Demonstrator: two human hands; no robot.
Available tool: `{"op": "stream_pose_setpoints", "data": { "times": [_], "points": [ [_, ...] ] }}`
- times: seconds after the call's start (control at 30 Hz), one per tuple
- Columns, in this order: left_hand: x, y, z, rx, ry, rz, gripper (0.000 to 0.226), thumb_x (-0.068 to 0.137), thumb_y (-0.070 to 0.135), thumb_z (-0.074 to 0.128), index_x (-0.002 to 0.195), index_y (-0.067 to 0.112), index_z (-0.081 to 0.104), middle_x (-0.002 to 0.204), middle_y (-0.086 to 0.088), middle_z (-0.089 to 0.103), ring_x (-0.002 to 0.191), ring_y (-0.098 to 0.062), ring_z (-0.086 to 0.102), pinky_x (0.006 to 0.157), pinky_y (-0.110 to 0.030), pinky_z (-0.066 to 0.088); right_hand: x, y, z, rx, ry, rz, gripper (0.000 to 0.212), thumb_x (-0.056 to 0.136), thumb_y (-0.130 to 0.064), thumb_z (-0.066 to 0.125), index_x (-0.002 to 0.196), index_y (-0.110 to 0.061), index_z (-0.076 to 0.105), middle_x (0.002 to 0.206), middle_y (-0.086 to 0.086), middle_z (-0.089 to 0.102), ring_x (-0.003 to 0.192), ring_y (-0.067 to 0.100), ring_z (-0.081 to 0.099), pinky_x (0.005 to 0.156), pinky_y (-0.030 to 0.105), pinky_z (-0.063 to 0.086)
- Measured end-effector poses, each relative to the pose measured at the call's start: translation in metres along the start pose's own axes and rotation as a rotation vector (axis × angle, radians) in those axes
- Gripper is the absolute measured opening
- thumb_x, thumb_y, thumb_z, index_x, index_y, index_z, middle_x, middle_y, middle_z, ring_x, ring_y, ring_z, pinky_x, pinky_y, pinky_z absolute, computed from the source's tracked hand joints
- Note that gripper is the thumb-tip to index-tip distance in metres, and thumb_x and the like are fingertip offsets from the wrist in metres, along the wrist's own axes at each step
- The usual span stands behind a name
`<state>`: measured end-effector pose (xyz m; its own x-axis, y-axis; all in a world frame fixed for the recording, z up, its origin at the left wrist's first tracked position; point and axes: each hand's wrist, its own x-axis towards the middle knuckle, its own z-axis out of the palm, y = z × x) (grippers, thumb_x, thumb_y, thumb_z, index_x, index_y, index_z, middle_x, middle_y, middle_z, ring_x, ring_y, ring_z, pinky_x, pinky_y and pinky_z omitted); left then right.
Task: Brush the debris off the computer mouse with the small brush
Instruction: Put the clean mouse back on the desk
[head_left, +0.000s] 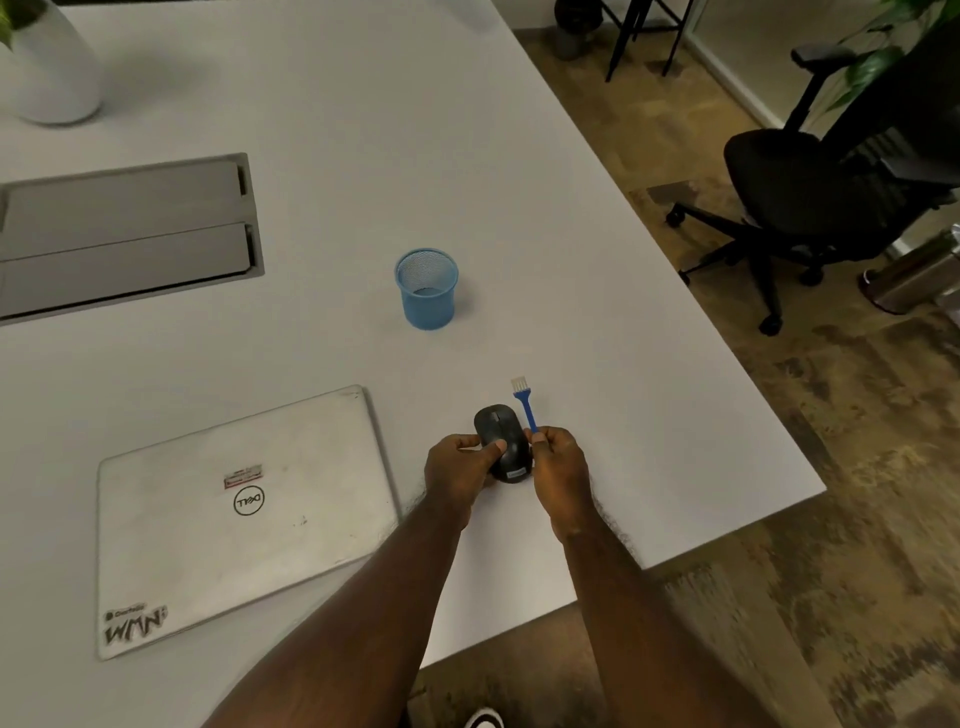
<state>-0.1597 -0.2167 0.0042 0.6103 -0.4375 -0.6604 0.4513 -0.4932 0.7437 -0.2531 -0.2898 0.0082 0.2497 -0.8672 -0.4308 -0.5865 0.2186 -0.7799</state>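
On the white worktop (597, 291), your left hand (457, 475) clasps the black computer mouse (501, 441), and your right hand (561, 465) pinches the small blue-handled brush (525, 408), bristles pointing away beside it.

mouse (503, 441): matt black plastic
brush (525, 408): blue plastic, pale bristles
cup (427, 289): blue wire mesh
tabletop (363, 156): smooth, matt white

Both my forearms enter from the bottom of the frame and converge toward lower centre. My left hand (457, 470) is curled, thumb laid across the top of the mouse (503, 441), fingers wrapped on its left side. My right hand (561, 467) sits just right of it, fingers closed, pinching the small brush (525, 408) by the handle's lower end, bristles pointing up-frame.
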Motion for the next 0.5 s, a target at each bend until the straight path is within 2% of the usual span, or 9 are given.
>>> {"op": "stream_pose_setpoints", "data": {
  "times": [0.27,0.4,0.5],
  "points": [
    [0.013,-0.004,0.004,0.122,0.049,0.028,0.036,0.080,0.031,0.075,0.108,0.009,0.067,0.094,-0.008,0.073,0.082,-0.025,0.070,0.081,-0.040,0.059,0.011,0.008,0.010,-0.023,0.001,0.005,0.031,0.105,-0.021,0.042,0.123,-0.005,0.061,0.118,0.015,0.068,0.098,0.023,0.063,0.092,0.033,0.052],
    [0.017,-0.003,0.007,0.181,0.070,0.037,0.042,0.078,0.032,0.076,0.111,0.008,0.066,0.102,-0.009,0.072,0.087,-0.026,0.069,0.085,-0.040,0.058,0.015,0.009,0.009,-0.022,0.000,-0.001,0.030,0.105,-0.020,0.044,0.121,-0.004,0.062,0.116,0.014,0.068,0.099,0.025,0.064,0.092,0.033,0.053],
    [0.015,0.001,0.006,0.227,0.090,0.054,0.052,0.076,0.035,0.077,0.118,0.010,0.059,0.111,-0.006,0.065,0.097,-0.026,0.065,0.087,-0.040,0.056,0.016,0.007,0.006,-0.031,0.007,-0.024,0.028,0.104,-0.020,0.046,0.119,-0.004,0.063,0.108,0.011,0.067,0.091,0.020,0.062,0.082,0.028,0.053]
  ]
}}
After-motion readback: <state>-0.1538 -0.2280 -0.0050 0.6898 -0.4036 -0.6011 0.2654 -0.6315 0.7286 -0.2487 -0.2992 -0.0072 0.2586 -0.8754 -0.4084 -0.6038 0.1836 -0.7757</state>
